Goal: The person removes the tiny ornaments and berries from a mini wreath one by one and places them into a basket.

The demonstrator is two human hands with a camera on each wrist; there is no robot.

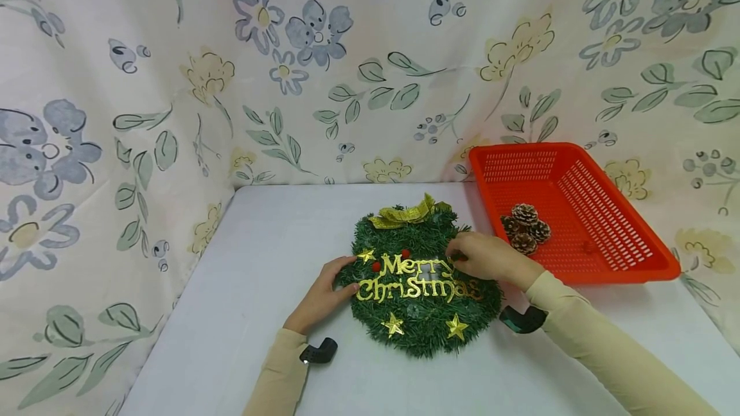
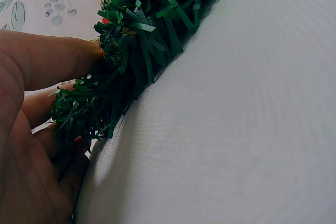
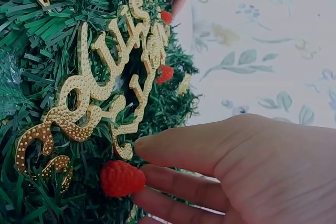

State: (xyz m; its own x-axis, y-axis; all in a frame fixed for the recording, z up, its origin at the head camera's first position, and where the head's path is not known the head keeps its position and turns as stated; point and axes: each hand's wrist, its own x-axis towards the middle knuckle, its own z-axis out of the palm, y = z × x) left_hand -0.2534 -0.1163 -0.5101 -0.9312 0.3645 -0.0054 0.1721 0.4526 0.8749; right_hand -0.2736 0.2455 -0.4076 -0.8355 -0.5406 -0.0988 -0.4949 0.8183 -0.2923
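Observation:
A green tinsel wreath (image 1: 424,339) lies on the white table, with gold "Merry Christmas" lettering (image 1: 419,278), gold stars (image 1: 394,325) and a gold bow (image 1: 405,216). My left hand (image 1: 325,294) grips its left edge, thumb above and fingers curled at the outer side, as the left wrist view shows. Over the wreath's upper right, my right hand (image 1: 488,257) pinches a red raspberry-like berry (image 3: 122,178) beside the tail of the "y". How its fingertips meet behind the berry is partly hidden. Other red berries (image 1: 406,253) sit near the top of the lettering.
A red plastic basket (image 1: 633,217) stands at the table's right, close beside my right forearm. Several pinecones (image 1: 524,228) lie at its left end. Behind the white table (image 1: 272,236) hangs a floral cloth (image 1: 370,140).

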